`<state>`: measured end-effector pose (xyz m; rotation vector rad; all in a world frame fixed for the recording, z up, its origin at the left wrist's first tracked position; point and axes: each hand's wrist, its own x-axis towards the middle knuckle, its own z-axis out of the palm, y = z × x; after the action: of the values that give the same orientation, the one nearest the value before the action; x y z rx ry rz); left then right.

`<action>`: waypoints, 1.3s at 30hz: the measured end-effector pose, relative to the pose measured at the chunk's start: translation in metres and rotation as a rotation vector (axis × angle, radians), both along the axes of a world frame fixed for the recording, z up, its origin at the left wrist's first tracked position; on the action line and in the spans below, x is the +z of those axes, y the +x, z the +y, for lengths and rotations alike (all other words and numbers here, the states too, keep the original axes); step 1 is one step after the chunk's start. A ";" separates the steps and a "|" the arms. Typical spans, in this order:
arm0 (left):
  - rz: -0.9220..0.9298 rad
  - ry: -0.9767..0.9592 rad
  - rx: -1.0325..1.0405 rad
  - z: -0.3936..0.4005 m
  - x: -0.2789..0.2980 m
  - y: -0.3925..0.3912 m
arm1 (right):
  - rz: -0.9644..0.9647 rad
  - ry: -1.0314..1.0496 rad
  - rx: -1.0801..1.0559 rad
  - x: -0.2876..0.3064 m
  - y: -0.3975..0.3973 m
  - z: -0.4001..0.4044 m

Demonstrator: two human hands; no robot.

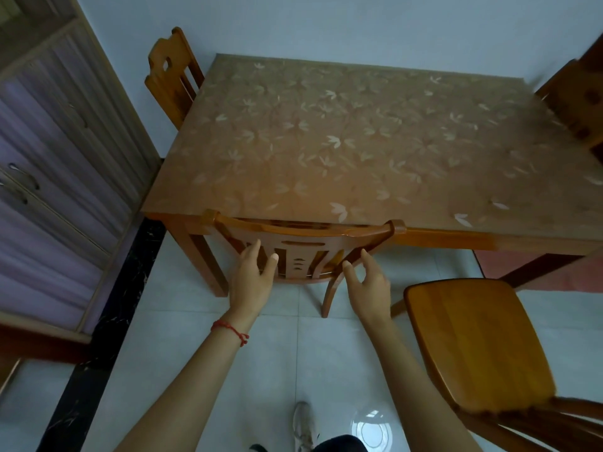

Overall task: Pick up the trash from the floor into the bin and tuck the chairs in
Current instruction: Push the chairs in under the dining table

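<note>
A wooden chair stands pushed under the near edge of the wooden table, its curved backrest against the tabletop rim. My left hand hovers open just in front of the backrest's left slats, fingers spread. My right hand is open too, fingers loosely curled near the backrest's right post. Neither hand grips the chair. A second wooden chair stands out from the table at the lower right, its seat fully exposed. No trash or bin is in view.
A third chair sits at the table's far left side and a fourth at the right side. A cabinet with purple panels lines the left wall. White floor tiles spread below, with my shoe.
</note>
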<state>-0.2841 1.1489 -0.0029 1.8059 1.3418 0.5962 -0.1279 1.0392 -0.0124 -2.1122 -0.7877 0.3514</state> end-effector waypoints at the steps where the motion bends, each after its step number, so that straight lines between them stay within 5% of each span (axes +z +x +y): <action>1: 0.037 0.049 -0.038 -0.004 0.000 -0.004 | -0.033 -0.026 0.015 0.000 -0.003 -0.006; 12: 0.344 0.361 -0.405 -0.061 -0.007 -0.046 | -0.247 -0.318 0.014 0.000 -0.054 -0.100; 39: 0.326 0.573 -1.226 -0.352 0.011 0.023 | -0.106 -0.421 -0.699 0.004 -0.129 -0.450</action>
<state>-0.2615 0.7971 0.0083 2.8016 0.0036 -0.0291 -0.2569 0.5892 -0.0083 -2.6536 0.0150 0.0203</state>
